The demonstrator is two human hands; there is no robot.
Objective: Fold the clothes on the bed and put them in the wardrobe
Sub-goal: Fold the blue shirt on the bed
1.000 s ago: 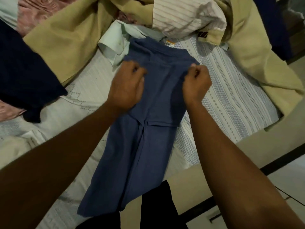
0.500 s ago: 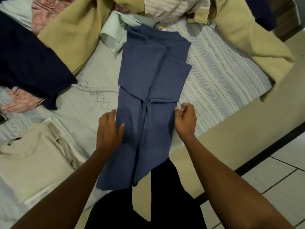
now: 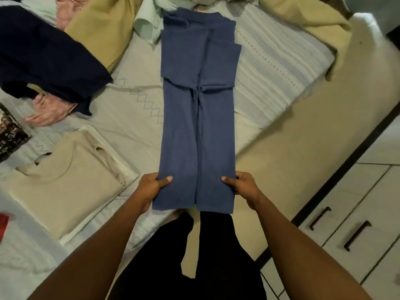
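Blue knit T-shirt lies on the white patterned bed. Its sleeves and sides are turned inward, making a long narrow strip running straight ahead from the hands. Left hand and right hand each pinch a near hem corner, thumb on top, fingers beneath. Judgement: crosswise folds not yet done.

Beige folded garment sits just left of the left hand, finished. Ahead and leftward lie a navy garment, tan garment and pink garment, all loose and unfolded. White cabinet fronts with dark handles stand right of the right hand. No stowing visible.
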